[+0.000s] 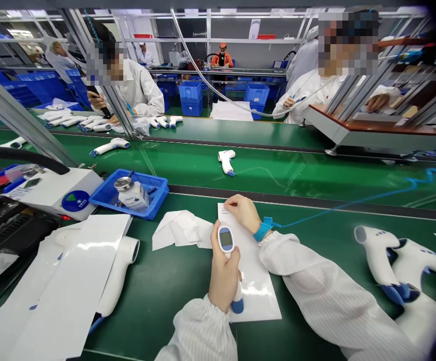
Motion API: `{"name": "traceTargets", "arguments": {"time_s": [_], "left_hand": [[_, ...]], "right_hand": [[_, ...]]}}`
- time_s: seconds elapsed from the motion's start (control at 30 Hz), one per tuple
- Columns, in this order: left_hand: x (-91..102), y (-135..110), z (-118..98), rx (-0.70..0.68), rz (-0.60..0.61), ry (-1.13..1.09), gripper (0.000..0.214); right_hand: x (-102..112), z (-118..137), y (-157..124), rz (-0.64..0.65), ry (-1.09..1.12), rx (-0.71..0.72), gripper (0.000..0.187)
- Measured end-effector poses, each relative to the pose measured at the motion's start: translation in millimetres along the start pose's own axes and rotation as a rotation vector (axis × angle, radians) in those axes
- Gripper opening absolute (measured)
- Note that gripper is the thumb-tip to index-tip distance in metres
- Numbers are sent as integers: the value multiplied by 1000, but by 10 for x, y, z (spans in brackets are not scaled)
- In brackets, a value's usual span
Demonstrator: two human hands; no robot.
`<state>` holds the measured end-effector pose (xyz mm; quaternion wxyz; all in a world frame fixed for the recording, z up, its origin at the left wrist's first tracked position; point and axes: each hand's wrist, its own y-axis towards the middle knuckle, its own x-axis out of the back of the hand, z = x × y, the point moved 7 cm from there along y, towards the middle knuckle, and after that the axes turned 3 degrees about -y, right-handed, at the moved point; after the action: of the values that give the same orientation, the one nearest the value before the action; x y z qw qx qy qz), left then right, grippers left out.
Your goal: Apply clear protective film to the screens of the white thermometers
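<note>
My left hand [223,273] is shut around the grip of a white infrared thermometer [226,239], with its small lit display facing up and its blue base [237,305] showing below my hand. My right hand [243,213] rests on a flat white sheet or clear-edged bag [257,296], and its fingers touch nothing else. A blue antistatic wrist strap [263,229] circles that wrist. A crumpled white cloth [180,230] lies just left of the sheet.
A blue tray [128,193] holds a metal-capped bottle. Further white thermometers [398,265] lie at the right, with white sheets [60,286] at the left. A green conveyor belt [296,170] carries another thermometer [226,161]. Co-workers in white coats sit opposite, behind metal frame posts.
</note>
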<state>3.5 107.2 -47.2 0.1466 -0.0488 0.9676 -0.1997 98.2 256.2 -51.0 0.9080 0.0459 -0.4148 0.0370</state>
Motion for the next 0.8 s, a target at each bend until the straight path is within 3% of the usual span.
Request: {"name": "traceTargets", "arguments": {"time_s": [0.23, 0.37, 0.6, 0.7, 0.8], "left_hand": [[-9, 5, -6, -35, 9, 14, 71], [-1, 1, -14, -53, 7, 30, 72], [7, 20, -15, -35, -2, 58, 73], [-8, 1, -7, -23, 13, 11, 75], [130, -157, -72, 17, 17, -148, 77]], "right_hand": [[-45, 10, 132, 70, -1, -28, 13], [-27, 118, 53, 60, 11, 70, 9], [184, 124, -592, 99, 150, 334, 9], [409, 119, -859, 178, 323, 286, 9], [584, 150, -1116, 362, 513, 125, 17]]}}
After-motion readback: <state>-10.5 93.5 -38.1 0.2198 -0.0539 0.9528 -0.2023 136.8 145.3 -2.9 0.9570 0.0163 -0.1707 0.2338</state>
